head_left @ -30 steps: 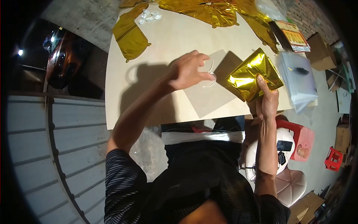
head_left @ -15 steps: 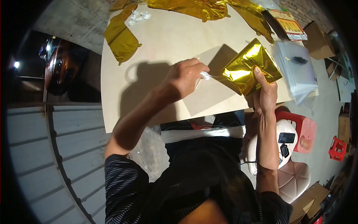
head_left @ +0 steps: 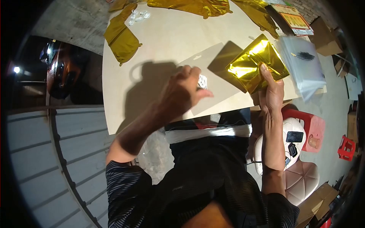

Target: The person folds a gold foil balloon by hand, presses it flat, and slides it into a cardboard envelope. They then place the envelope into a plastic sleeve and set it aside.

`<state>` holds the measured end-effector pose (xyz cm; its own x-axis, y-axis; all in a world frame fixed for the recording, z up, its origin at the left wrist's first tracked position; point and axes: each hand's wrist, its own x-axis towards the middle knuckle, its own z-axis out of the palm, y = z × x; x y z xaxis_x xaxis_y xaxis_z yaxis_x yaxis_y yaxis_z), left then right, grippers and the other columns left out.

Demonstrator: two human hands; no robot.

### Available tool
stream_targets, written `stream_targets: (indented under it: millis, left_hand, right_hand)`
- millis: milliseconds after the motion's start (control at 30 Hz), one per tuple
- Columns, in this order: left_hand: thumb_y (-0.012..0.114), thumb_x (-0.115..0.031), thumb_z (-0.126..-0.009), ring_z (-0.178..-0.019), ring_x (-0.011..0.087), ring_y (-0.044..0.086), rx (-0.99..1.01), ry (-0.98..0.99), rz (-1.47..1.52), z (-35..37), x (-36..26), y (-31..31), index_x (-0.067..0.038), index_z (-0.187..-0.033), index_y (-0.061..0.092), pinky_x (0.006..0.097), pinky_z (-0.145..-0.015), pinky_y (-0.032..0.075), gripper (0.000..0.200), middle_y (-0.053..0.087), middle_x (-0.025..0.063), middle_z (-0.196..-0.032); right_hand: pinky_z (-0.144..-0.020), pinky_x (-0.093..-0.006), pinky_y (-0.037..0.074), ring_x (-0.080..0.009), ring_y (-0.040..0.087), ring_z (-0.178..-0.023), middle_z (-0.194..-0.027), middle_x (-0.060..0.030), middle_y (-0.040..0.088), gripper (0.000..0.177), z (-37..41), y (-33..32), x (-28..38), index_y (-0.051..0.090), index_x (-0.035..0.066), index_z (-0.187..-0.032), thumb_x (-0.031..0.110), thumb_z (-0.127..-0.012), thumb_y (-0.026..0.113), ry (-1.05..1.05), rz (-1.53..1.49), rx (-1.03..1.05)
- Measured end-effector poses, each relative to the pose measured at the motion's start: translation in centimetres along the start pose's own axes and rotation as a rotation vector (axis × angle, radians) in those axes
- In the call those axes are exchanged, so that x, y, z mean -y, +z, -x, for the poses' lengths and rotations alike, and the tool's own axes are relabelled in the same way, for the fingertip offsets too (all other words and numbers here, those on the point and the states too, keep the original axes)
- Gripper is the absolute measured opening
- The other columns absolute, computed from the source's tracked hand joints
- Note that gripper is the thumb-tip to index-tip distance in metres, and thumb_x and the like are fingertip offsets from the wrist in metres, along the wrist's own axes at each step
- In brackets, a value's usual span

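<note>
My right hand (head_left: 270,85) grips a folded gold foil balloon (head_left: 253,62) by its near right corner, the thumb pressed on top. A small white coil of string (head_left: 202,81) lies on a clear plastic bag (head_left: 224,81), which is flat on the table. Just left of the coil, my left hand (head_left: 184,89) has its thumb stretched out away from the fingers, with nothing seen in its grip. The hand partly covers the bag's left side. A slot-shaped hang hole shows near the bag's far edge.
Gold foil balloons (head_left: 122,40) lie along the table's (head_left: 159,38) far side, near several white string coils (head_left: 137,17). At the right are a stack of clear plastic bags (head_left: 300,70) and printed cards (head_left: 292,19). A white string band (head_left: 209,132) crosses my lap.
My left hand has let go of the white string coil, which now rests on the plastic bag; its thumb has spread. My right hand still holds the folded foil balloon.
</note>
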<state>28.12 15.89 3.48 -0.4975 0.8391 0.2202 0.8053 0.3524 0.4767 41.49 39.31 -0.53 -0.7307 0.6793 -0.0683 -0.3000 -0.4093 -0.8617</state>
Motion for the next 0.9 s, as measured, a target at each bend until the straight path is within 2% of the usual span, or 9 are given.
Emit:
stream_targets:
  millis: [167, 233, 333, 433, 533, 667, 733, 833, 900]
  left_hand:
    - [0.081, -0.008, -0.081, -0.087, 0.0384, 0.063, -0.001, 0.086, 0.019, -0.2, 1.0, 1.5, 0.003, -0.103, 0.062, 0.0462, -0.076, 0.054, 0.032, 0.059, 0.0197, -0.09]
    - [0.077, 0.004, -0.081, -0.088, 0.0361, 0.068, 0.035, 0.104, 0.069, -1.0, 1.4, 1.7, 0.003, -0.108, 0.069, 0.0419, -0.076, 0.055, 0.028, 0.066, 0.0184, -0.097]
    - [0.067, 0.005, -0.084, -0.089, 0.0363, 0.067, 0.042, 0.049, 0.095, -2.7, 1.0, 2.0, 0.003, -0.102, 0.069, 0.043, -0.079, 0.055, 0.018, 0.065, 0.0178, -0.096]
    - [0.063, 0.006, -0.085, -0.093, 0.0375, 0.068, 0.035, 0.051, 0.133, -3.7, 1.6, 2.5, 0.001, -0.107, 0.071, 0.043, -0.081, 0.055, 0.024, 0.068, 0.0193, -0.098]
    - [0.071, 0.007, -0.083, -0.099, 0.0358, 0.068, -0.014, 0.159, 0.134, -3.4, 2.5, 1.7, 0.001, -0.115, 0.069, 0.0407, -0.087, 0.056, 0.033, 0.067, 0.0188, -0.11]
    - [0.07, 0.006, -0.083, -0.107, 0.0353, 0.066, -0.058, 0.253, 0.106, -2.6, 2.6, -0.5, -0.001, -0.121, 0.068, 0.0407, -0.093, 0.054, 0.039, 0.065, 0.0173, -0.117]
    - [0.077, 0.005, -0.078, -0.106, 0.0342, 0.063, 0.023, 0.241, -0.011, -2.5, 2.4, -1.1, 0.0, -0.125, 0.067, 0.0417, -0.093, 0.052, 0.048, 0.061, 0.0183, -0.122]
    - [0.076, 0.003, -0.081, -0.102, 0.0321, 0.065, 0.213, 0.169, 0.001, -3.3, 2.6, -1.4, -0.002, -0.129, 0.066, 0.041, -0.091, 0.054, 0.05, 0.062, 0.0176, -0.119]
    - [0.074, 0.006, -0.081, -0.099, 0.0299, 0.067, 0.247, 0.217, 0.043, -4.2, 3.8, -0.5, -0.003, -0.126, 0.069, 0.0389, -0.087, 0.057, 0.046, 0.063, 0.0162, -0.115]
  right_hand:
    - [-0.093, -0.0319, 0.055, -0.0128, 0.067, -0.104, -0.116, -0.0039, 0.07, 0.033, 0.0, -0.2, 0.0, 0.064, 0.002, -0.126, 0.014, -0.097, 0.073, 0.015, 0.011, -0.013]
    - [-0.094, -0.0321, 0.054, -0.0131, 0.067, -0.104, -0.115, -0.0041, 0.07, 0.032, 0.1, -0.2, 0.0, 0.064, 0.002, -0.126, 0.013, -0.097, 0.073, 0.019, 0.003, -0.02]
    - [-0.095, -0.0326, 0.054, -0.0133, 0.067, -0.105, -0.116, -0.0046, 0.07, 0.031, 0.1, -0.5, -0.2, 0.064, 0.002, -0.126, 0.012, -0.097, 0.072, -0.004, -0.012, -0.003]
    - [-0.097, -0.0333, 0.053, -0.0136, 0.066, -0.106, -0.116, -0.0047, 0.07, 0.031, 0.2, -0.3, -0.1, 0.064, 0.001, -0.126, 0.012, -0.097, 0.072, 0.005, -0.045, -0.009]
    - [-0.097, -0.0338, 0.053, -0.0139, 0.066, -0.106, -0.116, -0.0045, 0.07, 0.033, 0.2, -0.6, -0.2, 0.064, 0.002, -0.126, 0.014, -0.097, 0.073, 0.01, -0.021, -0.01]
    - [-0.097, -0.034, 0.053, -0.0141, 0.066, -0.107, -0.117, -0.0043, 0.069, 0.035, 0.3, -0.2, -0.1, 0.063, 0.004, -0.128, 0.015, -0.097, 0.074, 0.006, -0.04, 0.001]
    - [-0.097, -0.0342, 0.053, -0.0144, 0.066, -0.107, -0.117, -0.0042, 0.069, 0.036, 0.1, -0.2, -0.2, 0.062, 0.005, -0.129, 0.016, -0.096, 0.074, 0.023, -0.025, 0.002]
    - [-0.098, -0.0346, 0.053, -0.0146, 0.066, -0.108, -0.118, -0.0037, 0.069, 0.036, -0.1, -0.4, -0.5, 0.062, 0.005, -0.13, 0.015, -0.097, 0.074, 0.003, -0.027, 0.015]
    - [-0.099, -0.0348, 0.053, -0.0146, 0.066, -0.109, -0.118, -0.0034, 0.069, 0.036, 0.1, -0.3, -0.2, 0.062, 0.005, -0.13, 0.015, -0.097, 0.074, 0.009, -0.018, 0.005]
